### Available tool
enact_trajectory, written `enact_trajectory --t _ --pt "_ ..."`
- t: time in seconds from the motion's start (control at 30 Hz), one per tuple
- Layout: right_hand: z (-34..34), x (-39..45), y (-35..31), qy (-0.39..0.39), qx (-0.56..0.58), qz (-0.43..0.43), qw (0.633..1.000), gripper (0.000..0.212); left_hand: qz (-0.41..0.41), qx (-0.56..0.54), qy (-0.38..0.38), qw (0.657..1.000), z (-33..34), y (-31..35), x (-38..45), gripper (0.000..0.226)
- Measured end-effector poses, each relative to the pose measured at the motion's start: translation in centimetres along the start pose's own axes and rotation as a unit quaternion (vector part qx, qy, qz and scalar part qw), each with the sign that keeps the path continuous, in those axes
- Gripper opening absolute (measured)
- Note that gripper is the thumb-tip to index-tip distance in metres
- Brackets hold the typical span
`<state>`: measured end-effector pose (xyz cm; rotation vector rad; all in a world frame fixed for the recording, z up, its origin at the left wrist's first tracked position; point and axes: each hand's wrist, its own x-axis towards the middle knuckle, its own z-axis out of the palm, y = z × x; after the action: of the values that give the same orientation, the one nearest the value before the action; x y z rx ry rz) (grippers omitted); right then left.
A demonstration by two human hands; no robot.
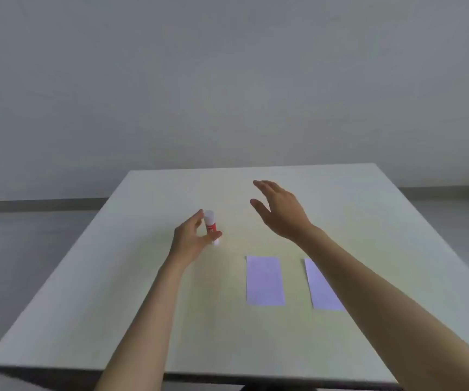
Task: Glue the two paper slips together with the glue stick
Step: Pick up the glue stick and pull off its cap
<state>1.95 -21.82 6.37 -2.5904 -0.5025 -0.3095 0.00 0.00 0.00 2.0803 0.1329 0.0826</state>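
The glue stick [209, 224] is in my left hand [189, 238], pinched between thumb and fingers, roughly upright with its white cap on top and the red label below. It sits at about 10 o'clock from the nearer paper slip. I cannot tell whether its base touches the table [86, 277] or hangs just above it; the picture is soft there.

My right hand [280, 211] is open, fingers spread and extended, palm turned down and toward the left, holding nothing. It is above the table at about 3 o'clock from the glue stick, clearly apart from it.

Two pale lilac slips lie flat on the table, side by side and not touching. The left slip [265, 280] is fully visible, at about 5 o'clock from the glue stick. The right slip [320, 289] lies at 3 o'clock from the left one, and my right forearm [382, 306] crosses over its far corner and right edge, hiding part of it.
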Motion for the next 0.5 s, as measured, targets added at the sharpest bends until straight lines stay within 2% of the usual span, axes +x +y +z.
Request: enact_trajectory --t 0.07,0.17,0.33,0.5 --pt "0.3 -0.3 -0.4 0.003 0.016 0.001 1.000 0.048 -0.006 0.001 0.032 0.999 0.8 -0.1 -0.3 0.024" --pt "1.7 -0.9 -0.7 -0.029 0.026 0.010 0.999 0.045 -0.038 -0.012 0.063 0.997 2.4 -0.6 -1.0 0.006" --pt "3.7 -0.9 -0.7 -0.067 0.086 0.064 0.992 0.038 -0.048 -0.046 0.117 0.991 3.5 -0.8 -1.0 0.002" --pt "4.3 0.2 -1.2 -0.040 0.167 0.094 0.981 0.034 -0.027 -0.024 0.134 0.990 3.7 -0.9 -0.5 0.017"
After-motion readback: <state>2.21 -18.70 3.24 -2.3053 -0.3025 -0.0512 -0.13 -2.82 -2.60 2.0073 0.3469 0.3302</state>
